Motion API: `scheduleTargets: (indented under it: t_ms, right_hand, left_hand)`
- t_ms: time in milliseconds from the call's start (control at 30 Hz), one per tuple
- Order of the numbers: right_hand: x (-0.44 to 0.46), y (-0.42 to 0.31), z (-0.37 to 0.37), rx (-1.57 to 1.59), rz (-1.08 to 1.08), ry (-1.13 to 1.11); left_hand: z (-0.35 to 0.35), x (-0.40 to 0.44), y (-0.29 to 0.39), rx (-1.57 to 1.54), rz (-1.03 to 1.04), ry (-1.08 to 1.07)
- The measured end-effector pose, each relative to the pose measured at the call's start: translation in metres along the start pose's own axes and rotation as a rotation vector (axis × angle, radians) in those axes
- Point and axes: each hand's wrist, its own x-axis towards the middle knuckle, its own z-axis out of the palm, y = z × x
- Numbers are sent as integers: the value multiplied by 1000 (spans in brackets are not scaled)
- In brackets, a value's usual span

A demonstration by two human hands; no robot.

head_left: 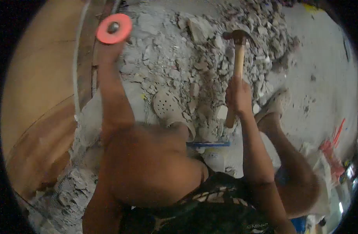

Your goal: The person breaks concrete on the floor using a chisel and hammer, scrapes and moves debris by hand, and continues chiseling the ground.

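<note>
My left hand [110,52] is wrapped round a chisel [104,35], seen from above by its round pink-red hand guard and the steel striking end in the guard's middle. The guard hides most of my fingers, and the chisel's tip is out of sight. In my right hand [239,97] a claw hammer [239,64] is gripped low on its pale wooden handle. Its brown, rusty-looking head is raised over the rubble, to the right of the chisel and apart from it.
Broken grey rubble [210,66] covers the floor between my feet, which wear beige clogs [166,105]. A curved wooden panel [46,58] stands along the left. A blue-edged item [210,144] lies near my lap, and red items [332,156] lie at right.
</note>
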Motion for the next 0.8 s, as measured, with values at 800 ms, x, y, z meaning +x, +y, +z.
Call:
scheduleTargets:
  t_ms: [800]
  right_hand:
    - [104,-153,173,-1561,-517,-727]
  left_hand:
    - [-103,-64,69,-217,115,690]
